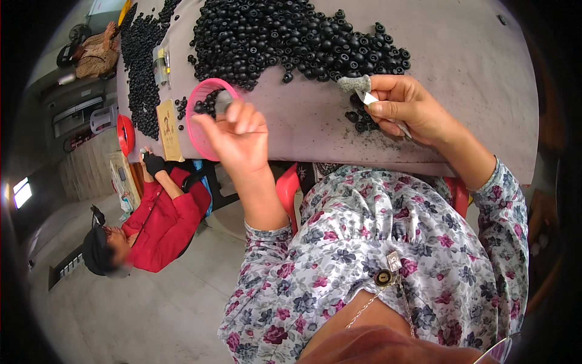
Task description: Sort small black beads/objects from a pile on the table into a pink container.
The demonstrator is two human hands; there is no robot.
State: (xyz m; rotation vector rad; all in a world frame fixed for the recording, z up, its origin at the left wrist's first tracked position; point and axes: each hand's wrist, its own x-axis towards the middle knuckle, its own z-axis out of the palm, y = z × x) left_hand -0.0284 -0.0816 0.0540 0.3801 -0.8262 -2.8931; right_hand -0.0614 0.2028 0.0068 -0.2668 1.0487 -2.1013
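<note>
My left hand (239, 130) is over a round pink plastic basket (193, 124), its thumb apart from the half-curled fingers and nothing seen in it. Motion blurs its fingers, and a grey cover sits on one fingertip. Small round black parts (206, 104) lie inside the basket. My right hand (403, 109) pinches a slim knife-like tool (369, 99) with a pale flat tip; its thin end sticks out below the palm. Grey cloth wraps the index fingertip of that hand. Several black parts (360, 126) and dark crumbs lie on the table just beneath it.
A large heap of black parts (260, 39) covers the far table (479, 79). More parts (142, 79) spread along the left, beside a yellow booklet (169, 130) and a red bowl (125, 134). A person in red (160, 224) works at the left edge; another person (97, 56) is farther off.
</note>
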